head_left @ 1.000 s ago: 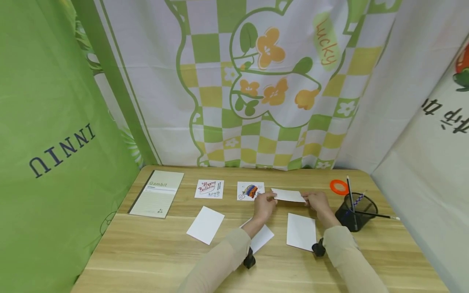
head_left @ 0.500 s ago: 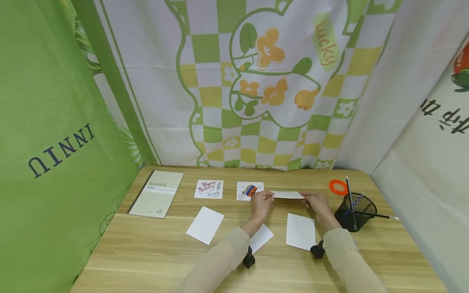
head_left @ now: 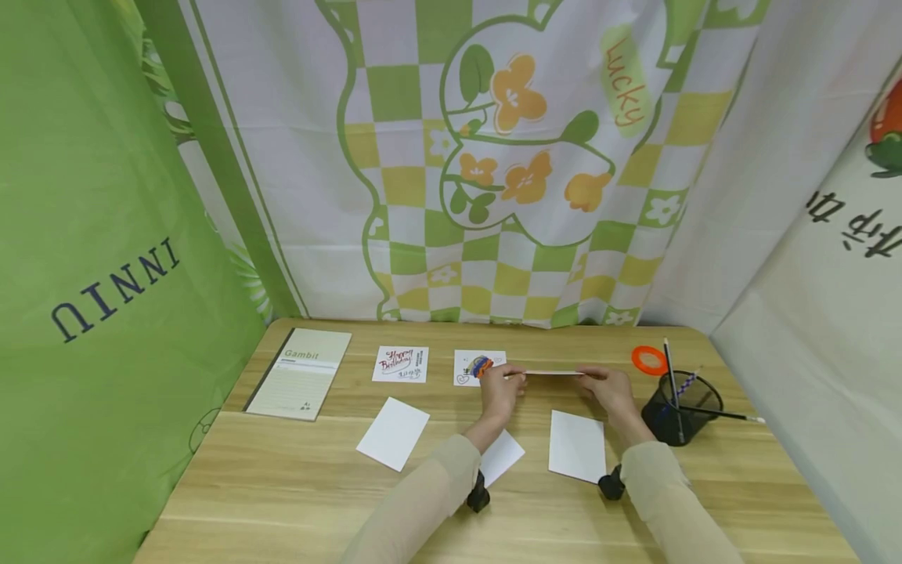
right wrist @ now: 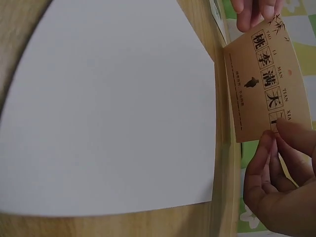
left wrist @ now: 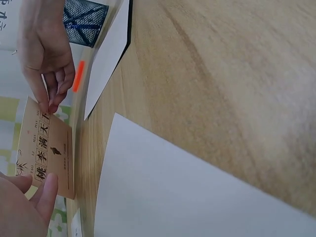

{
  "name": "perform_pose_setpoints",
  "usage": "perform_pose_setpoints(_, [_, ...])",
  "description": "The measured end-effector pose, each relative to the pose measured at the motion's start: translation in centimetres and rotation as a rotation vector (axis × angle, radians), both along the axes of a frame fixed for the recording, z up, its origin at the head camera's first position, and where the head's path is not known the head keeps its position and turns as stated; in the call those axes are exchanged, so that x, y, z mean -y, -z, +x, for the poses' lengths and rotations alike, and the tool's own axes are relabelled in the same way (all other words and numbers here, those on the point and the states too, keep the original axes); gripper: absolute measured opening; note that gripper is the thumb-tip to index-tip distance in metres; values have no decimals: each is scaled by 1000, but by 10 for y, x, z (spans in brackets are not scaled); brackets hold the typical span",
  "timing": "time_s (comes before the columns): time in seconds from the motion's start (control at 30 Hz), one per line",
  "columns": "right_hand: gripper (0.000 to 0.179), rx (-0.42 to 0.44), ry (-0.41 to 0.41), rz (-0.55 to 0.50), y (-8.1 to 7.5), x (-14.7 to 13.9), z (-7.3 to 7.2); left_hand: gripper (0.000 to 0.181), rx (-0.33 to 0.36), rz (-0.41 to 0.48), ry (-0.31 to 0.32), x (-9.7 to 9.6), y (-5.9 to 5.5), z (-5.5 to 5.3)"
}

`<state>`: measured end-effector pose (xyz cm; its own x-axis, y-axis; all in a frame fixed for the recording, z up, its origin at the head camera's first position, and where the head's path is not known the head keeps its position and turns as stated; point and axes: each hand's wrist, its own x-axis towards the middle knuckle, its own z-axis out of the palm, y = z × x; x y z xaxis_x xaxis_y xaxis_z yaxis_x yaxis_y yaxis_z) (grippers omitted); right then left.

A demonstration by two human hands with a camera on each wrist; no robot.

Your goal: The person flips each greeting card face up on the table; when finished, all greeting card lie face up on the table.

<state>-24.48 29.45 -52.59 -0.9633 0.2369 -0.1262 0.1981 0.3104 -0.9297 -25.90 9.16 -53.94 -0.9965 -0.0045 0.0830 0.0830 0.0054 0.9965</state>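
Observation:
Both hands hold one printed card (head_left: 554, 373) by its short ends, above the table's back half. The left hand (head_left: 502, 395) pinches the left end, and the right hand (head_left: 611, 395) pinches the right end. From the head it appears almost edge-on, as a thin pale line. The wrist views show the tan face of the card (right wrist: 249, 94), with black Chinese characters, small Latin letters and a bamboo drawing. Beyond the left hand, a card with a colourful drawing (head_left: 465, 364) lies partly covered. A "Happy Birthday" card (head_left: 400, 365) lies further left.
Blank white cards (head_left: 393, 433) lie nearer the front, one partly behind the left forearm. A "Gambit" notebook (head_left: 299, 372) is at the far left. Right of the right hand stand a black mesh pen holder (head_left: 658, 423) with pencils and an orange ring (head_left: 649, 360). Curtains enclose the table.
The held card has tilted: its white side showed a second ago, and now only its edge faces the head camera. Both hands keep their pinch and have barely shifted.

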Motion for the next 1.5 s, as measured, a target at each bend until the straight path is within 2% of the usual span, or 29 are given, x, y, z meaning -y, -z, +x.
perform_pose_setpoints(0.1, [31, -36, -5, 17, 0, 1, 1, 11, -11, -30, -6, 0, -1, -1])
perform_pose_setpoints(0.2, [29, -79, 3, 80, 0, 2, 2, 9, -39, -68, -28, 1, -2, -1])
perform_pose_setpoints(0.37, [23, -136, 45, 185, 1, 6, 1, 7, -126, -183, -75, 2, -6, -3])
perform_pose_setpoints(0.47, [23, -160, 68, 211, 2, 7, 0, 7, -167, -245, -94, 3, -6, -6])
perform_pose_setpoints(0.57, [24, -179, 85, 228, 3, 8, -1, 8, -179, -266, -92, 4, -7, -7])
perform_pose_setpoints(0.7, [24, -212, 108, 243, 3, 8, -2, 9, -192, -269, -84, 4, -7, -8])
perform_pose_setpoints(0.97, [25, -205, 143, 246, 1, 7, -3, 12, -171, -165, -40, 2, -6, -8])
perform_pose_setpoints(1.23, [27, -206, 167, 198, -5, 9, -3, 18, -154, -235, -26, 3, -2, -6])
perform_pose_setpoints(1.5, [31, -214, 156, 173, -5, 9, -3, 18, -166, -279, -49, 0, -3, -4])
